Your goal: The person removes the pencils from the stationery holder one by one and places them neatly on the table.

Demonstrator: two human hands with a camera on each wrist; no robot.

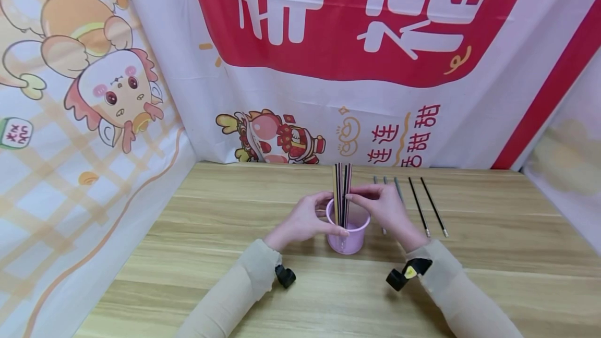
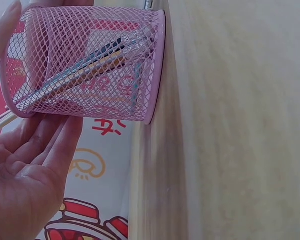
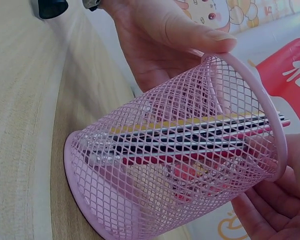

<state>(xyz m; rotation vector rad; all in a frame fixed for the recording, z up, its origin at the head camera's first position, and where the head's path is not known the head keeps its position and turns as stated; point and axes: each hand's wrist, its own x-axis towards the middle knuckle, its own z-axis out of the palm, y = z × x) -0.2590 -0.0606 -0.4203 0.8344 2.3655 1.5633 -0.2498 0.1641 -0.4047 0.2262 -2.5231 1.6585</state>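
Observation:
A pink mesh pen cup point(image 1: 349, 244) stands on the wooden table, tilted slightly. My left hand point(image 1: 307, 218) grips it from the left, with the thumb over the near rim and the other fingers behind it. Striped, black and yellow pencils point(image 1: 339, 192) lean together inside the cup; the mesh shows them in the right wrist view too. Over the cup's right side, my right hand point(image 1: 380, 205) pinches a pencil near its upper part between thumb and fingers. Its fingertips are partly hidden by the bundle.
Two black pencils point(image 1: 419, 207) with pale ends lie on the table point(image 1: 493, 254) to the right. Grey-blue pencils point(image 1: 398, 189) lie beside them, partly covered by my right hand. A printed cloth point(image 1: 281, 82) hangs behind the table's far edge, and another point(image 1: 94, 171) covers the left side.

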